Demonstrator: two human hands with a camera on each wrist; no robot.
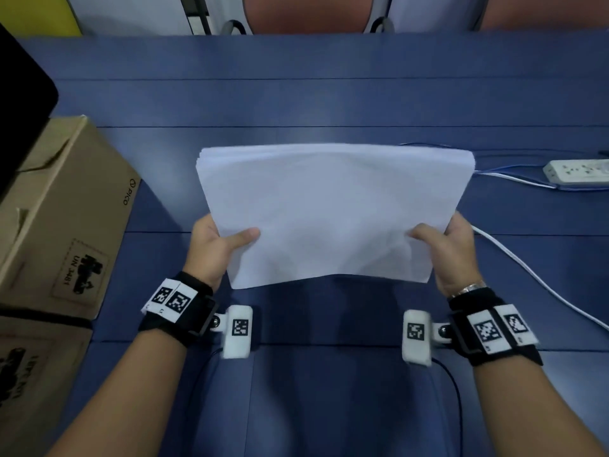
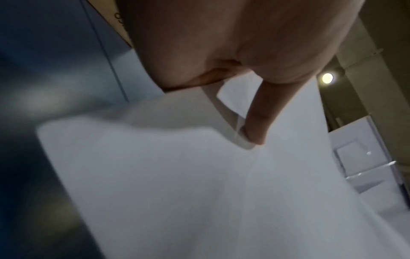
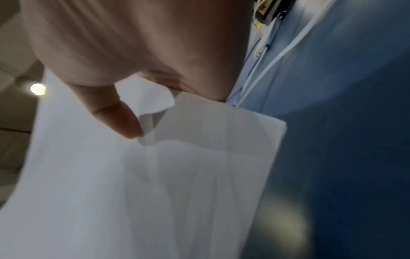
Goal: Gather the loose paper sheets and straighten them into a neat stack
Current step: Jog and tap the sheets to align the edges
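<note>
Gripping the white paper sheets (image 1: 329,209) by both side edges, the left hand (image 1: 214,249) and right hand (image 1: 451,252) are best loosened slightly while the stack is tapped on the blue table (image 1: 329,94).

fingers (image 1: 459,222) behind paper sheets (image 1: 329,209)

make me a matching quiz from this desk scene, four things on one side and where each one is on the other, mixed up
Things:
1. paper stack
2. cardboard box
3. power strip
4. white cable

Places:
A. far right edge of the blue table
B. at the left side of the table
C. held between the left hand and right hand
D. trailing across the table just right of the right hand

Pairs: 1-C, 2-B, 3-A, 4-D
</note>
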